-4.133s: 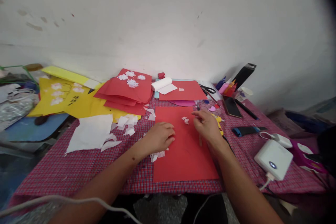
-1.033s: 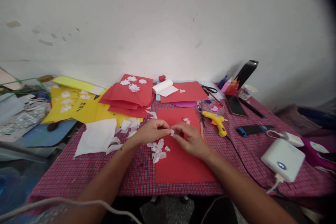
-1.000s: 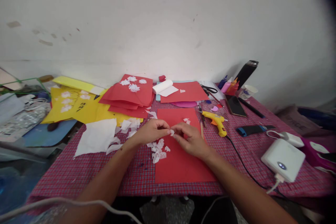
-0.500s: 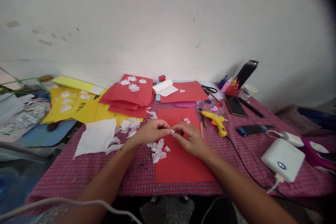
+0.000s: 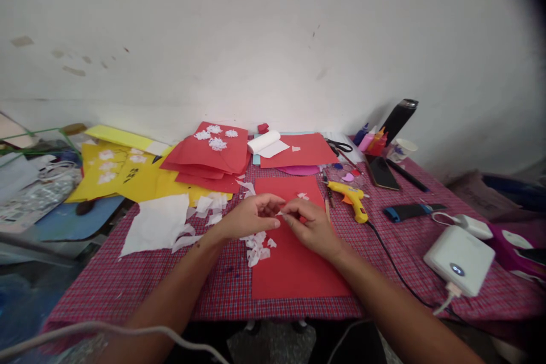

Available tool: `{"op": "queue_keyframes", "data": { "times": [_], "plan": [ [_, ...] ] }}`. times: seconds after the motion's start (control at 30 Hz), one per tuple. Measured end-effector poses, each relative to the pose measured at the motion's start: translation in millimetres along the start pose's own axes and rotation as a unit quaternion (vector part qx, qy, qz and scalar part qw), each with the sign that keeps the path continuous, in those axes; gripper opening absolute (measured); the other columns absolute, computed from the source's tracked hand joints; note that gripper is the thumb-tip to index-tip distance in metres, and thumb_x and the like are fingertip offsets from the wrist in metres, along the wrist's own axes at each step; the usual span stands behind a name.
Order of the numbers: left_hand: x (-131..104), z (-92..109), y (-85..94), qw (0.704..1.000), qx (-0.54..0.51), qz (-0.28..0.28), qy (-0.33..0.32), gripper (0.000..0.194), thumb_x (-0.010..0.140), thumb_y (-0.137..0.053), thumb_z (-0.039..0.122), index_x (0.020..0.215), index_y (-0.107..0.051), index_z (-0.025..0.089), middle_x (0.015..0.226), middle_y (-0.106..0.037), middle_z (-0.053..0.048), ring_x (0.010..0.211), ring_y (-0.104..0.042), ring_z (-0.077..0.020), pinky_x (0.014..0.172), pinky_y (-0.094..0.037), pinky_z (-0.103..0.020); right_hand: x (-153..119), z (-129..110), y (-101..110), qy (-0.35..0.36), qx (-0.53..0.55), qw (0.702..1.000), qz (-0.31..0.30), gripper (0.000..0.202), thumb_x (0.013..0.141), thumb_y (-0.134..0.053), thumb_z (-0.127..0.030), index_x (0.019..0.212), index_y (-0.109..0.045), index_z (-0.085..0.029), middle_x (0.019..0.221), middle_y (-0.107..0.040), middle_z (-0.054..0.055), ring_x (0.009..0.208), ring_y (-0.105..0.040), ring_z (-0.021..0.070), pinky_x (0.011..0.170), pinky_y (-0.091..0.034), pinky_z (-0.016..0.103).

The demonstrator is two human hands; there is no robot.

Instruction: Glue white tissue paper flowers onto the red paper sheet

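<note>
Over the red sheet [image 5: 298, 273], my right hand [image 5: 311, 227] pinches a small piece of white tissue paper [image 5: 280, 214] between thumb and fingertips. My left hand [image 5: 249, 217] is just left of it, thumb and fingers apart, with nothing visible in its grasp. Below the left hand, torn scraps of white paper [image 5: 256, 253] lie in a loose pile across the sheet's left edge. A smaller bunch of white paper [image 5: 302, 196] rests on the sheet beyond the right hand.
At right are a yellow glue gun [image 5: 347, 196] with a black cord, a blue-black cutter [image 5: 407, 212], a phone [image 5: 383, 172] and a white power bank [image 5: 458, 259]. A white sheet [image 5: 156, 224] lies left. Behind stand red cards [image 5: 205, 156] with white flowers and a paper roll [image 5: 264, 141].
The fingers of my left hand have parted from the small paper piece, which stays in my right fingertips. Other things on the table look the same.
</note>
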State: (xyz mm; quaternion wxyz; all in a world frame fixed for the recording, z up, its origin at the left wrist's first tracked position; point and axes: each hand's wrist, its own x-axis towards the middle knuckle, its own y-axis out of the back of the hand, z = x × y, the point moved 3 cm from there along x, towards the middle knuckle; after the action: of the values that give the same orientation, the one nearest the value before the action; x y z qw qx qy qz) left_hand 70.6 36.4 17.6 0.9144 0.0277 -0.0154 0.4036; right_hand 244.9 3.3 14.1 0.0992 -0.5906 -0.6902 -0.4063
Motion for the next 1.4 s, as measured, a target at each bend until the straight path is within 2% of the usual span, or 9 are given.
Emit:
{"op": "queue_keyframes", "data": {
  "times": [0.07,0.2,0.37,0.63,0.87,1.0,1.1,1.27,1.4],
  "plan": [
    [2,-3,-2.5,1.000,-0.021,0.003,-0.002,0.037,0.076,-0.076,0.024,0.110,-0.065,0.013,0.103,-0.069,-0.008,0.092,-0.063,-0.0163,0.084,-0.047,-0.029,1,-1,1,0.012,0.007,1.000,0.005,0.013,0.091,-0.061,-0.012,0.093,-0.066,-0.023,0.085,-0.069,0.004,0.079,-0.064,0.0181,0.074,-0.050,0.033],
    [3,-7,-2.3,0.998,0.010,0.063,0.017,0.024,0.080,-0.074,0.029,0.097,-0.070,0.012,0.089,-0.070,-0.005,0.080,-0.061,-0.0133,0.075,-0.045,-0.025,2,-2,1,0.022,0.013,1.000,0.012,0.013,0.092,-0.059,-0.013,0.092,-0.067,-0.024,0.083,-0.067,0.003,0.079,-0.062,0.0187,0.076,-0.049,0.035],
    [1,-4,-0.6,0.991,0.088,0.101,0.018,0.022,0.083,-0.070,0.034,0.092,-0.072,0.014,0.079,-0.067,0.000,0.068,-0.055,-0.0106,0.065,-0.041,-0.022,3,-2,1,-0.019,0.021,0.999,0.024,0.010,0.093,-0.061,-0.017,0.089,-0.067,-0.023,0.080,-0.065,0.002,0.074,-0.059,0.0178,0.070,-0.047,0.033],
    [2,0,-1.4,0.982,0.144,0.119,0.008,0.021,0.086,-0.064,0.034,0.086,-0.070,0.013,0.073,-0.062,0.001,0.065,-0.049,-0.0103,0.059,-0.037,-0.021,1,1,0,-0.058,0.016,0.998,0.020,0.005,0.093,-0.062,-0.021,0.092,-0.066,-0.023,0.080,-0.063,0.001,0.072,-0.057,0.0167,0.066,-0.045,0.030],
    [2,-4,-2.2,0.978,0.159,0.135,0.016,0.022,0.087,-0.061,0.036,0.083,-0.066,0.015,0.069,-0.061,0.002,0.060,-0.049,-0.0101,0.056,-0.036,-0.021,-3,4,8,-0.034,-0.015,0.998,0.043,0.015,0.091,-0.062,-0.018,0.105,-0.064,-0.025,0.088,-0.065,0.003,0.077,-0.060,0.0180,0.071,-0.049,0.033],
    [4,1,-3.7,0.938,0.297,0.179,-0.013,0.016,0.088,-0.056,0.028,0.083,-0.067,0.018,0.077,-0.068,0.000,0.069,-0.058,-0.0131,0.065,-0.041,-0.023,-3,13,34,-0.083,0.000,0.977,0.195,0.014,0.091,-0.063,-0.022,0.104,-0.065,-0.024,0.085,-0.063,0.002,0.071,-0.059,0.0174,0.067,-0.049,0.033],
    [12,6,-10.2,0.901,0.404,0.159,-0.018,0.017,0.090,-0.053,0.026,0.086,-0.068,0.020,0.085,-0.072,-0.002,0.077,-0.062,-0.0164,0.069,-0.042,-0.026,-2,20,49,-0.117,0.043,0.948,0.292,0.013,0.089,-0.065,-0.027,0.102,-0.065,-0.023,0.084,-0.062,0.002,0.066,-0.056,0.0160,0.062,-0.048,0.031],
    [39,11,-30.2,0.826,0.559,0.074,-0.001,0.020,0.092,-0.049,0.025,0.088,-0.067,0.019,0.090,-0.072,-0.011,0.084,-0.065,-0.0243,0.075,-0.044,-0.033,0,24,51,-0.136,0.073,0.941,0.302,0.010,0.087,-0.065,-0.028,0.096,-0.065,-0.022,0.081,-0.063,0.002,0.066,-0.056,0.0157,0.061,-0.048,0.030],
    [61,6,-42.2,0.789,0.610,0.055,0.040,0.024,0.093,-0.046,0.026,0.095,-0.069,0.017,0.097,-0.072,-0.015,0.089,-0.066,-0.0278,0.077,-0.046,-0.036,0,24,52,-0.127,0.055,0.945,0.295,0.006,0.088,-0.062,-0.027,0.092,-0.063,-0.022,0.078,-0.061,0.001,0.065,-0.055,0.0157,0.059,-0.047,0.029]
  ]
}}
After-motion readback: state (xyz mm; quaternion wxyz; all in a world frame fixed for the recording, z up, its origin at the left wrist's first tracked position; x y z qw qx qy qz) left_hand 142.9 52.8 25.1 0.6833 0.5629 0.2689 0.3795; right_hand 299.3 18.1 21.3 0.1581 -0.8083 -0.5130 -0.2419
